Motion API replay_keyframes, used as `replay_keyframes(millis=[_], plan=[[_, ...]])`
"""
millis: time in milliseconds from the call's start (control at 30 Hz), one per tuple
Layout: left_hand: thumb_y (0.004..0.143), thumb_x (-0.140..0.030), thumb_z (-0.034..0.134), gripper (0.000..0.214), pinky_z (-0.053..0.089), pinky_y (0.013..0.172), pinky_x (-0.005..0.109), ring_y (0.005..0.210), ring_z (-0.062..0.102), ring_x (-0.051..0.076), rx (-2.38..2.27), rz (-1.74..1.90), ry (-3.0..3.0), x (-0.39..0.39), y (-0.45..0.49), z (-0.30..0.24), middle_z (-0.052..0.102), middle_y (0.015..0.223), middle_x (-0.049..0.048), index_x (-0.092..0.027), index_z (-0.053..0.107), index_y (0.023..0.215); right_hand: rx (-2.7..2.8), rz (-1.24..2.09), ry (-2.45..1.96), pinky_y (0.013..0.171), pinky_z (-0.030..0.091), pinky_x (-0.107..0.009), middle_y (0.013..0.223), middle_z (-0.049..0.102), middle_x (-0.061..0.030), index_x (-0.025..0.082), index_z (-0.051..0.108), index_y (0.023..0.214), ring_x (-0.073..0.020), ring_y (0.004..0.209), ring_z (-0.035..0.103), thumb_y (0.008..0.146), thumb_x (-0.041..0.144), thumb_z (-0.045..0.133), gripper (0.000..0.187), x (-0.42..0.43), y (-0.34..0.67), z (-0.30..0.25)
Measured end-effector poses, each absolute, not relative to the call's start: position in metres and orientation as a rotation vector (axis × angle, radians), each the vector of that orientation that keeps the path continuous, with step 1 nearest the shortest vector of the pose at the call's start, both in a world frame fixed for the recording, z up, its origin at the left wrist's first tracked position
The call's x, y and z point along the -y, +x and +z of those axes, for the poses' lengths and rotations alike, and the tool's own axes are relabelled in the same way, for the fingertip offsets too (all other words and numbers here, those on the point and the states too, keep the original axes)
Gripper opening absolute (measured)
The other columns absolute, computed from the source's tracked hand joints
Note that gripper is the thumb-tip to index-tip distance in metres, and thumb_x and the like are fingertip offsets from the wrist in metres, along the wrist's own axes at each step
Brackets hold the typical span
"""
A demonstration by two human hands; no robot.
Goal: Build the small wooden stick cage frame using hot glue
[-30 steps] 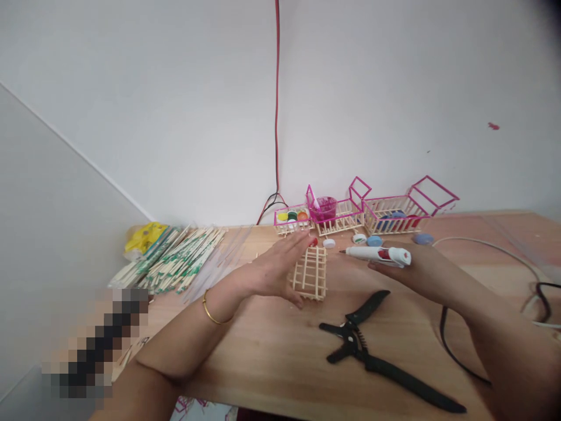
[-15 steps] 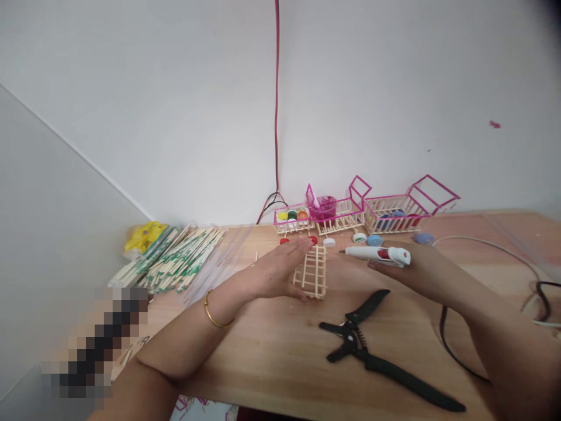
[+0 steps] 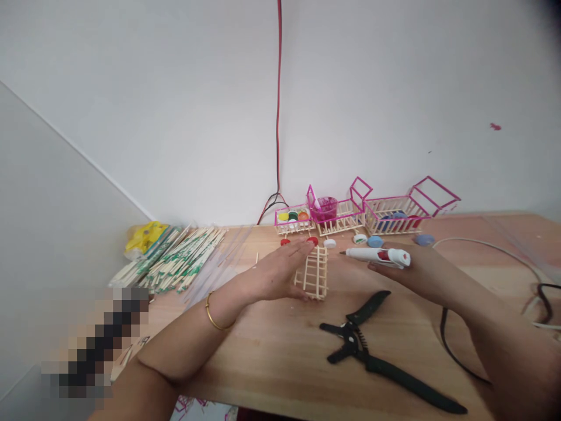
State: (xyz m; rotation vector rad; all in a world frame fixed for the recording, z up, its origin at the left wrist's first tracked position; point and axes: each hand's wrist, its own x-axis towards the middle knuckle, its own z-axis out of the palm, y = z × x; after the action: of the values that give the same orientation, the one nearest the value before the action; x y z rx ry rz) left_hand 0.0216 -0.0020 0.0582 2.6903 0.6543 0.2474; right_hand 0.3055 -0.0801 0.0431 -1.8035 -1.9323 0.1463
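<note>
One stick frame, one pen (three baskets behind)

Soft light washes the wall; the top-right corner darkens.

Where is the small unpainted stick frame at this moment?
In the head view, the stick frame is just right of and below the picture's middle, at the fingers of the left hand, left of the white pen and beyond the black cutters.

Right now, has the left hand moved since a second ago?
Yes: down the picture, slightly. Judged by the leftmost red lid, hidden before, the left hand has dropped: that lid now shows above its fingers.
</note>
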Motion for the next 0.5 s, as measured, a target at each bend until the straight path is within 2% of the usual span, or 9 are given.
replay_keyframes(millis=[100,233,367,500], plan=[[0.064,-0.037,0.079,0.106,0.023,0.115,0.048,0.142,0.018,0.029,-0.608,0.283,2.662,0.002,0.021,0.059,0.021,0.153,0.0164,-0.021,0.015,0.147,1.952,0.272,-1.817,0.059,0.047,-0.033,0.077,0.071,-0.0059,0.023,0.065,0.084,-0.0236,0.068,0.064,0.081,0.045,0.051,0.026,0.08,0.308,0.044],[0.065,-0.042,0.077,0.107,0.02,0.116,0.049,0.143,0.013,0.03,-0.605,0.343,2.633,0.002,0.022,0.062,0.016,0.154,0.0169,-0.022,0.013,0.148,2.013,0.242,-1.814,0.06,0.045,-0.033,0.082,0.068,-0.0072,0.022,0.06,0.084,-0.0235,0.07,0.061,0.078,0.043,0.056,0.023,0.079,0.311,0.041],[0.071,-0.04,0.074,0.098,0.019,0.116,0.049,0.143,0.016,0.028,-0.634,0.314,2.666,0.001,0.023,0.06,0.021,0.153,0.0165,-0.021,0.015,0.147,2.138,0.167,-1.789,0.065,0.046,-0.034,0.088,0.067,-0.0085,0.021,0.062,0.088,-0.0237,0.076,0.061,0.076,0.036,0.058,0.02,0.075,0.316,0.028],[0.072,-0.042,0.072,0.096,0.022,0.115,0.047,0.142,0.02,0.027,-0.636,0.28,2.671,0.001,0.023,0.06,0.025,0.152,0.0159,-0.02,0.016,0.147,2.162,0.089,-1.788,0.071,0.047,-0.036,0.098,0.066,-0.0115,0.019,0.065,0.098,-0.0255,0.082,0.062,0.075,0.029,0.058,0.026,0.072,0.327,0.014]])
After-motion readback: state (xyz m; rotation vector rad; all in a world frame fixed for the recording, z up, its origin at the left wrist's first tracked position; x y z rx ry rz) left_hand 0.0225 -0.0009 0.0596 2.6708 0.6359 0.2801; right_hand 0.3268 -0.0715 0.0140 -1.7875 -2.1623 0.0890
